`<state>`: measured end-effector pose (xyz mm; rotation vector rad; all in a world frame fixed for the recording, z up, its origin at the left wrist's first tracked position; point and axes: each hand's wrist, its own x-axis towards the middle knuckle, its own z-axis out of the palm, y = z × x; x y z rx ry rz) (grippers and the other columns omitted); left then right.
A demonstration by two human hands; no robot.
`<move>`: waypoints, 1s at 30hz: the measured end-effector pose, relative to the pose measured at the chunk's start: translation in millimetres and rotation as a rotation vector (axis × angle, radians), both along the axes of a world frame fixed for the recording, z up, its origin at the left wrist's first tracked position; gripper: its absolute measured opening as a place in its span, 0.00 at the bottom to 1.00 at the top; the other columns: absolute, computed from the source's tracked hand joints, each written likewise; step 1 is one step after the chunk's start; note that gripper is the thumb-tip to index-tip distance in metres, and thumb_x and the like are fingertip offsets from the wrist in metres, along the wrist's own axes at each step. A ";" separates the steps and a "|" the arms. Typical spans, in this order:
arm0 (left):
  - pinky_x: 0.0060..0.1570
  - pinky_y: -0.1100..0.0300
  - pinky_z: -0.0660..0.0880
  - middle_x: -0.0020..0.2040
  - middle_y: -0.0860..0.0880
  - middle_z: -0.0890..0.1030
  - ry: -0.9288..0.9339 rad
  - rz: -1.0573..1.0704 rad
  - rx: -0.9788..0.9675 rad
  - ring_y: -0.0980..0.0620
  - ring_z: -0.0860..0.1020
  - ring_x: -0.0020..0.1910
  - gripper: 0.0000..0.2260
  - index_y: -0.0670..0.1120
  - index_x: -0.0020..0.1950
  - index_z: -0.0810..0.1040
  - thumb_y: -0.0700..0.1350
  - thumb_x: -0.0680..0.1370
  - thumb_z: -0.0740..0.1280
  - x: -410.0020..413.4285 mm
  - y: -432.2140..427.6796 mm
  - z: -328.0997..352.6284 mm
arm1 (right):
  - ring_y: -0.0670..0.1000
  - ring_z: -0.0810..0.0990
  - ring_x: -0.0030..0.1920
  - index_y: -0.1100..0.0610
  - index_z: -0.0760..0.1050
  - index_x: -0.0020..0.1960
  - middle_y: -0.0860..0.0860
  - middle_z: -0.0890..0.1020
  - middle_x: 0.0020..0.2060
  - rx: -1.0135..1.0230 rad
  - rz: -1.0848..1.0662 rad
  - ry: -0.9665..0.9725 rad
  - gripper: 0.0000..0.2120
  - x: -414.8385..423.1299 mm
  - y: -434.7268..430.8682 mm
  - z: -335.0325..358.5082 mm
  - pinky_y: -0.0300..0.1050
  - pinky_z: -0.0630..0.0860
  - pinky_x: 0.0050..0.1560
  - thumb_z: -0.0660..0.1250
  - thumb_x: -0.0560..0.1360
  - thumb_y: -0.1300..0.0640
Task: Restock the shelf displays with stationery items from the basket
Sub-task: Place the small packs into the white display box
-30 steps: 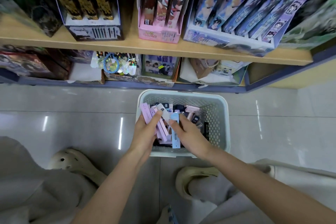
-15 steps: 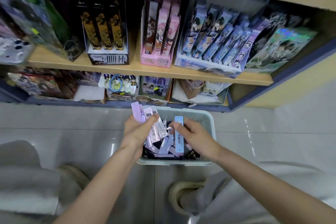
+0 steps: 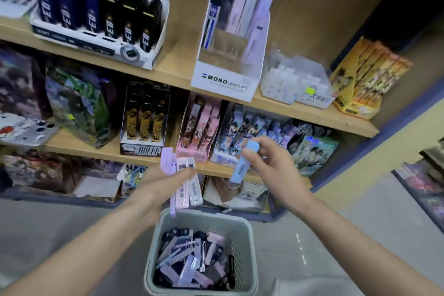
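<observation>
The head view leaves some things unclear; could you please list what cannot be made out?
All in the head view:
- Packs in the left hand: its fingers cover them, so their count is unsure.
- Blue pack in the right hand: print blurred.
- Basket: lower items hidden under the top ones.
- MONO box: small print under the name blurred.

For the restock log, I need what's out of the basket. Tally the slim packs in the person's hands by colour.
Lilac slim rectangular pack, in the left hand: 1
Pink slim rectangular pack, left hand: 1
Pale grey slim rectangular pack, left hand: 1
Light blue slim rectangular pack, in the right hand: 1
Total: 4
</observation>
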<state>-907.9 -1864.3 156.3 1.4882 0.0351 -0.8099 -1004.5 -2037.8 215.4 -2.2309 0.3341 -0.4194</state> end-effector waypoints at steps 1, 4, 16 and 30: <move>0.63 0.42 0.70 0.53 0.42 0.81 -0.017 -0.011 -0.008 0.42 0.77 0.56 0.19 0.42 0.54 0.77 0.49 0.68 0.76 3.4 1.5 5.6 | 0.53 0.76 0.39 0.49 0.74 0.45 0.55 0.80 0.40 -0.047 -0.014 -0.059 0.04 7.1 0.2 14.8 0.44 0.72 0.38 0.64 0.78 0.56; 0.62 0.44 0.71 0.52 0.43 0.81 -0.082 -0.009 -0.023 0.42 0.77 0.56 0.17 0.42 0.53 0.77 0.47 0.70 0.75 15.3 3.9 20.5 | 0.45 0.71 0.35 0.50 0.74 0.44 0.54 0.78 0.38 -0.136 -0.035 -0.253 0.04 31.3 1.9 59.7 0.35 0.68 0.35 0.65 0.77 0.58; 0.53 0.46 0.77 0.45 0.42 0.83 -0.151 0.078 -0.116 0.43 0.81 0.46 0.06 0.42 0.48 0.79 0.41 0.73 0.72 49.2 16.6 42.1 | 0.52 0.79 0.43 0.56 0.74 0.46 0.43 0.77 0.38 -0.337 -0.189 -0.530 0.02 142.3 -13.1 139.7 0.49 0.78 0.47 0.66 0.76 0.60; 0.51 0.47 0.77 0.41 0.46 0.83 -0.122 0.096 -0.166 0.46 0.80 0.44 0.03 0.47 0.45 0.80 0.44 0.73 0.72 61.3 17.3 47.9 | 0.49 0.77 0.40 0.60 0.77 0.48 0.57 0.80 0.41 -0.403 -0.093 -0.336 0.02 176.6 -20.9 144.1 0.36 0.78 0.38 0.65 0.77 0.62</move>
